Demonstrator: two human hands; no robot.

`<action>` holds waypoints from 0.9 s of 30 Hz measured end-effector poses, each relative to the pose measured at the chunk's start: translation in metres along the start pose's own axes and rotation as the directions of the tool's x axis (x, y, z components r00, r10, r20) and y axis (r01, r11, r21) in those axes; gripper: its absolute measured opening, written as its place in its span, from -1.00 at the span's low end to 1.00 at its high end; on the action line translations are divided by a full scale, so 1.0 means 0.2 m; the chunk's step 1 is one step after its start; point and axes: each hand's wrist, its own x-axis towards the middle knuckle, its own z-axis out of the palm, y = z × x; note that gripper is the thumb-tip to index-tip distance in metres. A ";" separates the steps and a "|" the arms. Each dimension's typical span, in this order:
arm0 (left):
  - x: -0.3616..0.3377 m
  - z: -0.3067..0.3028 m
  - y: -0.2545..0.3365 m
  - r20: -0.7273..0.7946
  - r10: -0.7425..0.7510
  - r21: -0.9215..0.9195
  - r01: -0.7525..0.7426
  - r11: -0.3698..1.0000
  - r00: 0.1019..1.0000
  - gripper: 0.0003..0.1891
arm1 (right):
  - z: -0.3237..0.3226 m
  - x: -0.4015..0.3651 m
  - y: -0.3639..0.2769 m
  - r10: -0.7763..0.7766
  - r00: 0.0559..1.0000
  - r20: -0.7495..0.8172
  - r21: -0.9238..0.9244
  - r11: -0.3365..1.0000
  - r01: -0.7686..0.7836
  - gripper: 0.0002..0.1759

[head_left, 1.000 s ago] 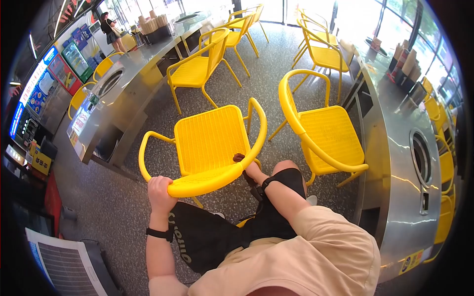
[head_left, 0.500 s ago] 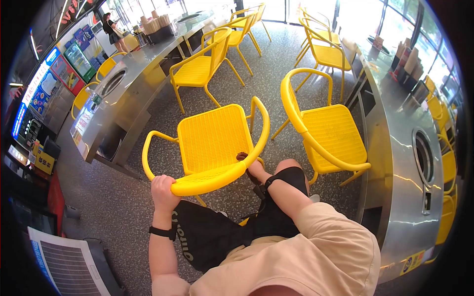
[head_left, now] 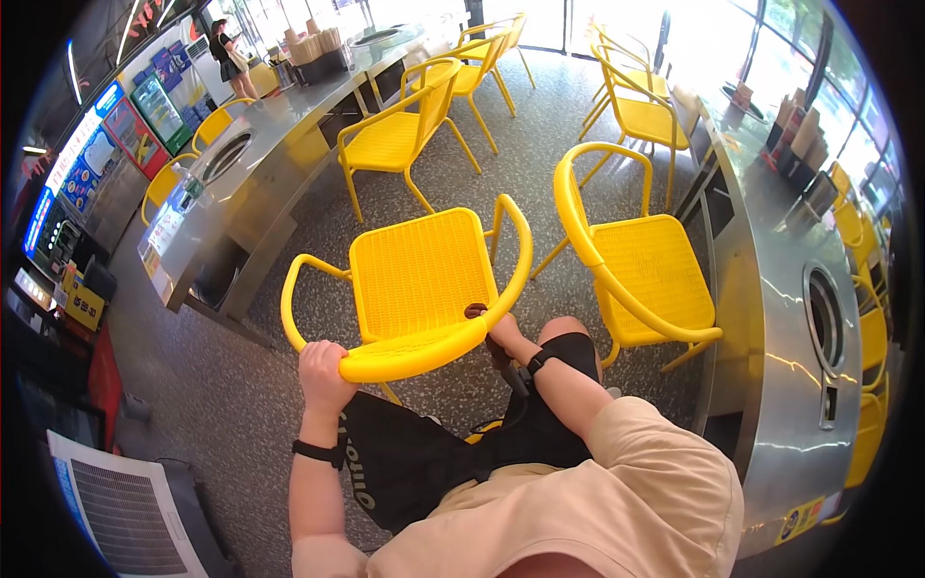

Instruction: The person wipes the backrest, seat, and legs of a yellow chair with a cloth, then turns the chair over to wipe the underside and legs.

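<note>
A yellow chair [head_left: 424, 275] with a woven seat stands in front of me, its backrest toward me. My left hand [head_left: 326, 374] is closed round the left end of the backrest's top rail. At the right side of the backrest, my right hand [head_left: 508, 332] reaches in under the curved armrest, its fingers partly hidden by the frame. A dark brown, cloth-like piece [head_left: 475, 310] shows at its fingertips, against the seat's near right corner. More dark material hangs below that hand, in front of my black shorts.
Another yellow chair [head_left: 655, 275] stands close on the right, beside a steel counter [head_left: 785, 385] with round inset burners. A second steel counter [head_left: 279, 164] runs along the left, with more yellow chairs beyond. A grey vented appliance [head_left: 130, 506] sits at lower left. A person [head_left: 227, 60] stands far back.
The view has shifted slightly, so the chairs appear a little lower and to the right. My right hand has moved slightly; my left hand keeps its hold on the chair.
</note>
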 end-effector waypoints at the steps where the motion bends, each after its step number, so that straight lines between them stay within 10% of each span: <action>1: 0.00 0.00 0.00 -0.001 0.001 0.002 -0.001 1.000 1.000 -0.71 | -0.01 -0.09 -0.11 0.009 1.000 0.010 0.055 0.998 -0.010 -0.61; 13: 0.00 0.01 -0.01 -0.022 0.027 -0.002 -0.027 1.000 0.999 -0.66 | -0.05 -0.59 -0.49 -0.311 0.943 -0.119 0.000 0.950 0.313 -0.64; 27: 0.00 0.02 -0.01 -0.024 0.036 -0.002 -0.036 0.999 0.999 -0.69 | 0.05 -0.70 -0.48 -0.409 0.895 -0.180 0.513 0.737 0.440 -0.65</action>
